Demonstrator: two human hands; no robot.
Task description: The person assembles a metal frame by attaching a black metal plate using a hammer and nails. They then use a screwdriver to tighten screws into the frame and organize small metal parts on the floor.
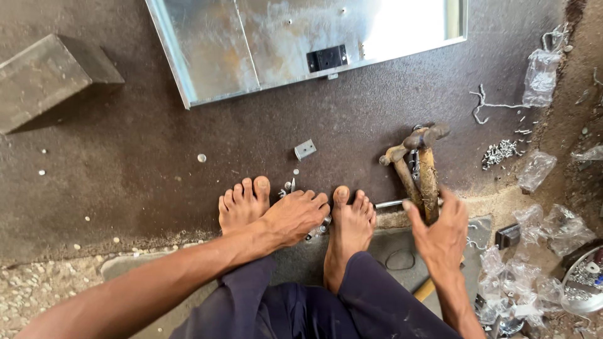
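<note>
Fingers [314,202] of the left hand [292,216] curl narrow over small metal fasteners [320,227] between the bare feet, seeming to pinch some. Right hand [443,235] open wide, at the hammer handles [427,182], gripping nothing. Best to gather pieces low, pinching a few, not scattering. Clear plastic bags [534,257] lie right of the hammers, crumpled, unlabelled; one more beyond, near loose screws [499,152].

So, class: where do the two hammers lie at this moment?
In the head view the two hammers lie on the dark floor at right, heads crossed, just above the person's right hand and right of the bare feet.
</note>
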